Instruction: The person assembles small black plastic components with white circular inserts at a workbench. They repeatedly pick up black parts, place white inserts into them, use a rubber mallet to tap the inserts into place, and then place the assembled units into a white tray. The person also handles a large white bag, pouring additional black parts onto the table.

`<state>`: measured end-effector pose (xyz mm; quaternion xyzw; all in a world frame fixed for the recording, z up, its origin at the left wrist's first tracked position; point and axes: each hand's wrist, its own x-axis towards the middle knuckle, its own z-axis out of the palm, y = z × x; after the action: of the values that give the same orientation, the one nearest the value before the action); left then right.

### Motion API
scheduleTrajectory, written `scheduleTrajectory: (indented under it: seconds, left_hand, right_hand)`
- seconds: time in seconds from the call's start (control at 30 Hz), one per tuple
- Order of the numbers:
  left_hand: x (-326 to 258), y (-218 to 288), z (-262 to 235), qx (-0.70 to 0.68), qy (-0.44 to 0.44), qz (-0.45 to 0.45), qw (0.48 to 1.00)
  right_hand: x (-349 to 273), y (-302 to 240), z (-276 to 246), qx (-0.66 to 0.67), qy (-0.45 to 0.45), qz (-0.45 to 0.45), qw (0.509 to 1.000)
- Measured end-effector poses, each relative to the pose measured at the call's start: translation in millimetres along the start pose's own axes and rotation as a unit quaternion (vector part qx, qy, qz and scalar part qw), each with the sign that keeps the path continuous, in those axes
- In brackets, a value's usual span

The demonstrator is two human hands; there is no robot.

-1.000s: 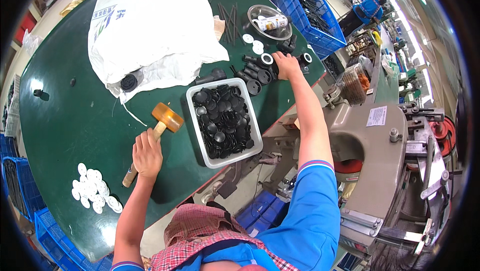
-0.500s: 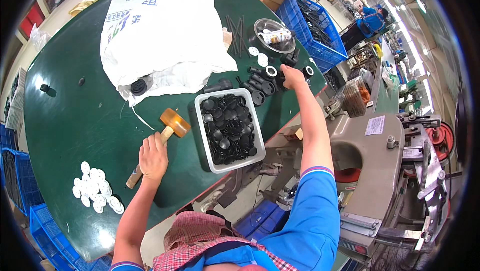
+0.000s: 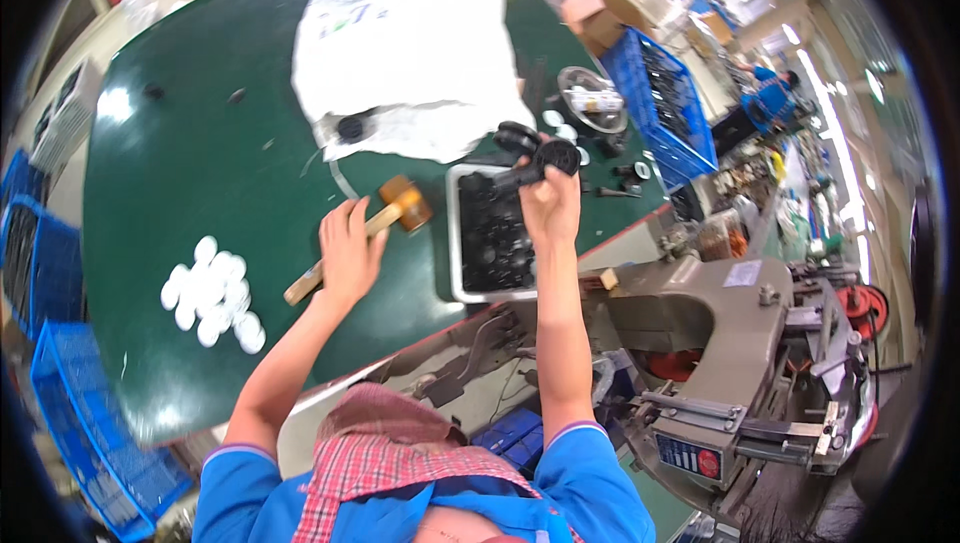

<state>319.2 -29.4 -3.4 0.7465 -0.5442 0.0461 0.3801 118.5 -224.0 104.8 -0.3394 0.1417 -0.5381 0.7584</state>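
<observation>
My left hand (image 3: pixel 350 255) is wrapped round the wooden handle of a mallet (image 3: pixel 406 203) with an amber head, lying on the green table. Over the far right corner of a white tub (image 3: pixel 453 233), my right hand (image 3: pixel 553 205) is closed on several black plastic parts (image 3: pixel 556 156) with round, cap-like ends and stems. Small black discs (image 3: pixel 494 248) fill the tub; my right hand and forearm hide its right side. A pile of white discs (image 3: pixel 212 293) lies to the left of my left hand.
A large white sack (image 3: pixel 405 53) covers the table's far middle. Beyond my right hand are a bowl (image 3: pixel 592 101), loose black parts (image 3: pixel 612 192) and a blue crate (image 3: pixel 655 93). A machine (image 3: pixel 700 318) stands at the right, close to the table edge. Another person (image 3: pixel 765 103) is far off.
My right hand has come left from the table's right side to above the tub, bringing black plastic parts with it. My left hand stays on the mallet. The view has shifted.
</observation>
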Motion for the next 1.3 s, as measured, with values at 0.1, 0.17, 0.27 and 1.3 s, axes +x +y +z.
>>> scheduleTrajectory:
  seconds: [0.1, 0.17, 0.27, 1.3]
  left_hand:
    - [-10.4, 38.0, -48.6, -0.314, -0.015, -0.057, 0.948]
    - [-19.3, 63.7, -80.7, -0.501, -0.018, -0.121, 0.857]
    - [-32.0, 50.7, -105.9, -0.577, -0.071, -0.166, 0.796]
    - [-128.7, 109.4, -128.9, -0.368, -0.181, -0.145, 0.901]
  right_hand:
    - [-68.5, 38.9, 45.2, 0.012, -0.022, 0.09, 0.996]
    - [-103.8, 57.1, 58.0, 0.016, -0.056, 0.141, 0.988]
    - [-150.1, 63.9, 71.3, -0.014, -0.105, 0.202, 0.974]
    - [-308.4, 22.5, 51.7, -0.059, 0.145, 0.252, 0.955]
